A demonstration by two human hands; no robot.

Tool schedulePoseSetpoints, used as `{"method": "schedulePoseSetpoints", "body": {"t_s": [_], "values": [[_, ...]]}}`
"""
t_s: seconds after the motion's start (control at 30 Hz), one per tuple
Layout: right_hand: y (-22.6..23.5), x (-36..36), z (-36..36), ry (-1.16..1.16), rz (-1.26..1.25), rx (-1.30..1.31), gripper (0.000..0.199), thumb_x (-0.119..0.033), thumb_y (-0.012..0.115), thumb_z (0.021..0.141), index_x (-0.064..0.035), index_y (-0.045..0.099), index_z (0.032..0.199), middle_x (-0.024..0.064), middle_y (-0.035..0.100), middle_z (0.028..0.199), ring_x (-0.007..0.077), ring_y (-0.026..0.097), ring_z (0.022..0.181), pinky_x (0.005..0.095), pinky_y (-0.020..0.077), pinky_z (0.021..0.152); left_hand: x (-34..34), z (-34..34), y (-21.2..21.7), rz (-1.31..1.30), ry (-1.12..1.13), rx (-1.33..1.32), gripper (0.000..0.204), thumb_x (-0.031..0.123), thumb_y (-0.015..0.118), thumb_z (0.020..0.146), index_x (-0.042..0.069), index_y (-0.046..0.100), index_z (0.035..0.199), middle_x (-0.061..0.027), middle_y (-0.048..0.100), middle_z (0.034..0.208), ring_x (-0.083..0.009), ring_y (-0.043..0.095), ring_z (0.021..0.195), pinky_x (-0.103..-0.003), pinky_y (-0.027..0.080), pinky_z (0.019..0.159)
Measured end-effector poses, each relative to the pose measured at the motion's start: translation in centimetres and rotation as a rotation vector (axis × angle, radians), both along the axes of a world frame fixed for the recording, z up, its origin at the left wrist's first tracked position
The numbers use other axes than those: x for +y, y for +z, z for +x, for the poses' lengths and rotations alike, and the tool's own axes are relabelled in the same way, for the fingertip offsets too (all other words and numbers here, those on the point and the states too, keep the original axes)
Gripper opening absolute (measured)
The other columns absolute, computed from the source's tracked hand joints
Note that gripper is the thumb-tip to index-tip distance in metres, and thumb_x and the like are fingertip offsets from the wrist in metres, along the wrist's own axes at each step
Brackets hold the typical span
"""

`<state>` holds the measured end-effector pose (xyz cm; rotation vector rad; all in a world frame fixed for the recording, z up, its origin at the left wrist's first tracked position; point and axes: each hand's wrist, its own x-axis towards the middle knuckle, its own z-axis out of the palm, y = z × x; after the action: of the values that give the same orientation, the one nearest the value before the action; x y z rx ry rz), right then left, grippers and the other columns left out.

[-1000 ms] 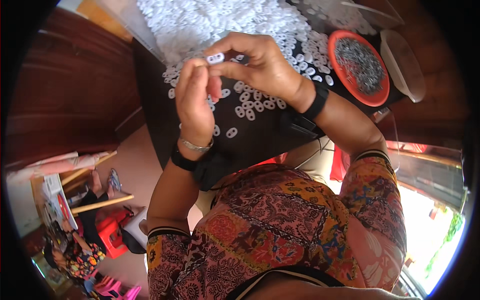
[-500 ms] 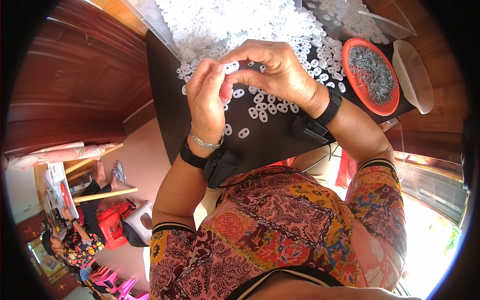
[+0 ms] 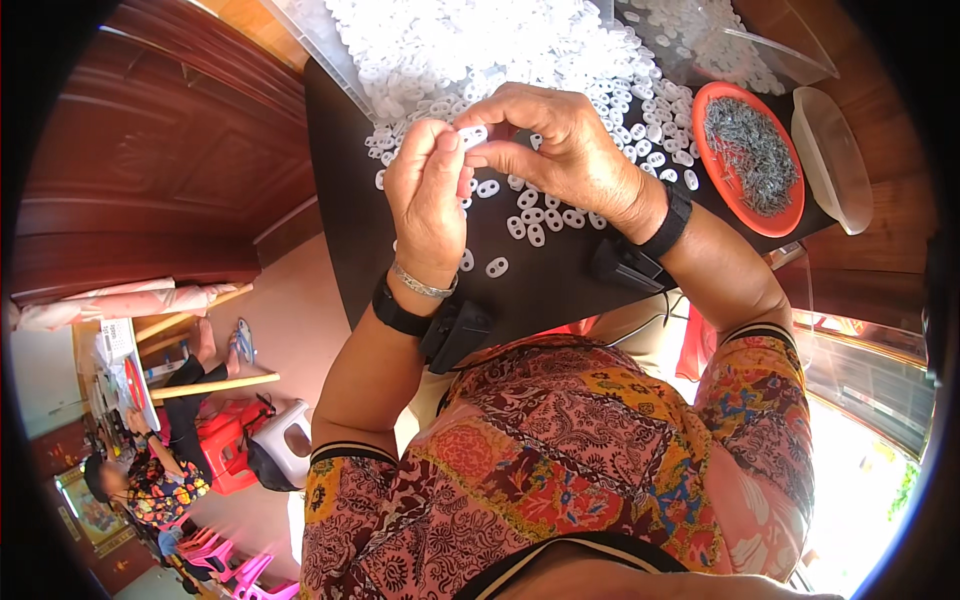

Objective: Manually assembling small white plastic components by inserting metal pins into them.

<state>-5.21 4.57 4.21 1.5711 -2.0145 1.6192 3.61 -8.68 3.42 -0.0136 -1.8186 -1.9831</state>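
A small white oval plastic piece with two holes (image 3: 473,134) sits between my hands above the dark table. My left hand (image 3: 428,195) is closed, pinching its left end between thumb and fingers. From the other side my right hand (image 3: 572,150) curves in, its index finger and thumb bracketing the same piece at top and bottom. Whether something smaller is also between the fingertips is too small to tell. Several loose pieces of the same kind (image 3: 536,216) lie on the table below my hands, and a big heap of them (image 3: 500,50) spreads beyond.
An orange-red plate (image 3: 703,150) full of small grey metal bits (image 3: 752,155) stands at the right, beside a translucent plastic tub (image 3: 832,165). The dark table (image 3: 350,200) ends near my body. Far left, another person (image 3: 160,485) sits at a separate table.
The whole view has shifted slightly, so things appear a little lower and to the right. Both hands keep nearly the same hold, and the white piece looks slightly more tilted.
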Motion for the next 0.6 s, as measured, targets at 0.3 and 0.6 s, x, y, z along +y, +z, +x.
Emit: {"method": "schedulePoseSetpoints", "body": {"t_s": [0.3, 0.6], "values": [[-0.27, -0.03, 0.09, -0.004, 0.008, 0.096, 0.025, -0.009, 0.073, 0.075, -0.0066, 0.063, 0.098, 0.0064, 0.067, 0.083, 0.0207, 0.067, 0.075, 0.0275, 0.0523, 0.065, -0.04, 0.33, -0.22, -0.016, -0.015, -0.022, 0.025, 0.021, 0.045, 0.094, 0.001, 0.051, 0.08, 0.0011, 0.041, 0.058, -0.0054, 0.037, 0.053, -0.02, 0.028, 0.049], [-0.12, 0.22, 0.08, -0.017, 0.019, 0.025, 0.021, -0.005, 0.071, 0.077, -0.0036, 0.066, 0.098, 0.008, 0.067, 0.085, 0.0174, 0.066, 0.076, 0.0274, 0.0511, 0.066, 0.17, -0.37, -0.61, -0.055, 0.019, -0.035, 0.023, 0.022, 0.047, 0.094, 0.004, 0.052, 0.081, 0.0034, 0.042, 0.058, -0.0032, 0.037, 0.051, -0.019, 0.027, 0.046]]}}
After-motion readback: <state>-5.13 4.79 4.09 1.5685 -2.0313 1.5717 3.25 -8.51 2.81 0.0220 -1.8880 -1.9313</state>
